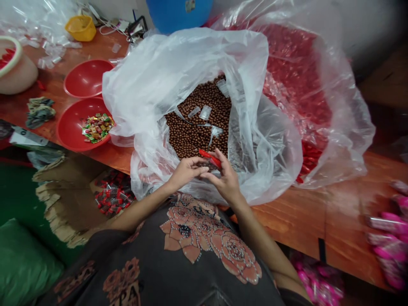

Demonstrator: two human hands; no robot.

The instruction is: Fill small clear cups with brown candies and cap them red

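Note:
Both my hands meet over the near edge of a large clear plastic bag (149, 68) full of small brown balls (197, 131). Between them is a small clear container with red plastic parts (214, 160), dark balls seeming to show inside it. My left hand (187, 173) pinches it from the left, fingertips partly hidden. From the right, my right hand (228, 180) closes thumb and fingers around its red end. A few clear plastic pieces (205, 112) lie on the balls.
A bag of red plastic pieces (296, 76) stands at the right. Two red bowls (68, 134) sit at the left, the nearer holding wrapped sweets (98, 127). Below the table edge, a carton (70, 187) contains red-capped packs. Pink-capped containers (390, 238) lie at the far right.

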